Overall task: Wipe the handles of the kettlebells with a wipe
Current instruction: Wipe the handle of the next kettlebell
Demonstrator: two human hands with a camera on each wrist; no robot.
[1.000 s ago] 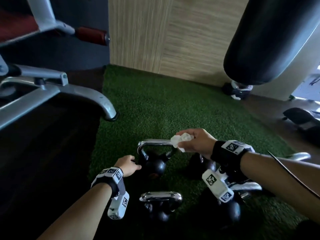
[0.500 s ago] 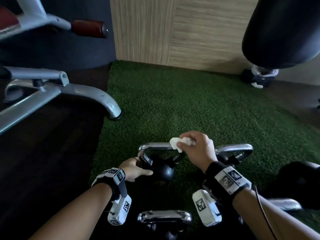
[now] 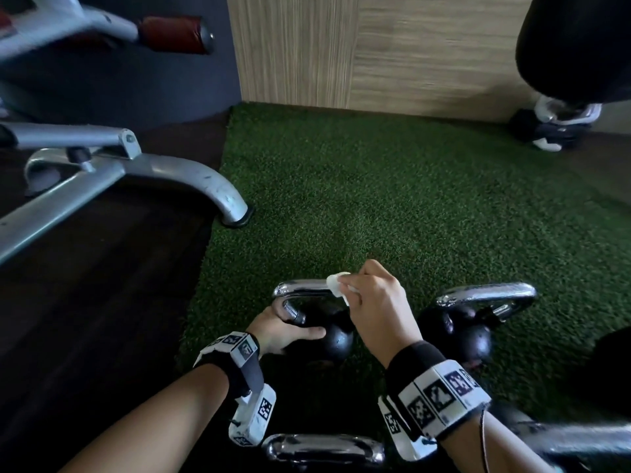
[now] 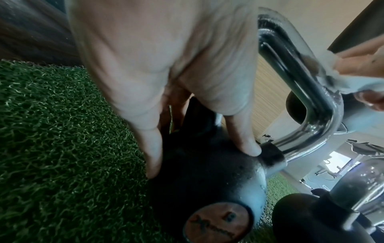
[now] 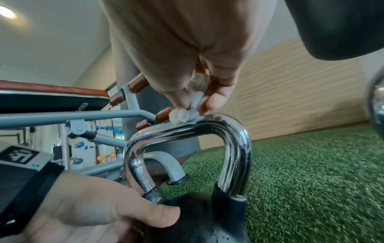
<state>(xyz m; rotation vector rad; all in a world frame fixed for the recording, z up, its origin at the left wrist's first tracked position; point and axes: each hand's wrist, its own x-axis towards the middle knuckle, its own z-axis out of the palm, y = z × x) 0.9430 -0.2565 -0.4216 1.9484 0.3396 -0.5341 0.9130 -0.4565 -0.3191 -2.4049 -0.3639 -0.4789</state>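
Observation:
A black kettlebell (image 3: 336, 341) (image 4: 205, 179) (image 5: 199, 217) with a chrome handle (image 3: 300, 287) (image 4: 295, 78) (image 5: 187, 133) stands on green turf. My left hand (image 3: 283, 332) (image 4: 166, 82) (image 5: 99, 208) grips its body, thumb across the front and fingers round the left side. My right hand (image 3: 372, 302) (image 5: 187, 54) pinches a crumpled white wipe (image 3: 336, 285) (image 4: 336, 80) (image 5: 187, 113) and presses it on the right end of the handle's top bar. A second kettlebell (image 3: 474, 322) stands to the right. A third chrome handle (image 3: 324, 448) shows near the bottom edge.
The grey metal foot of a weight bench (image 3: 205, 186) (image 5: 166, 162) stands at the turf's left edge on dark flooring. A black punching bag (image 3: 577, 46) hangs at the upper right, with a black-and-white object (image 3: 549, 131) below it. A wood-panel wall (image 3: 375, 49) bounds the far side.
The view has come closer over the kettlebells. My left hand has closed round the kettlebell's body, thumb now across its front. My right hand keeps the wipe on the handle's right end.

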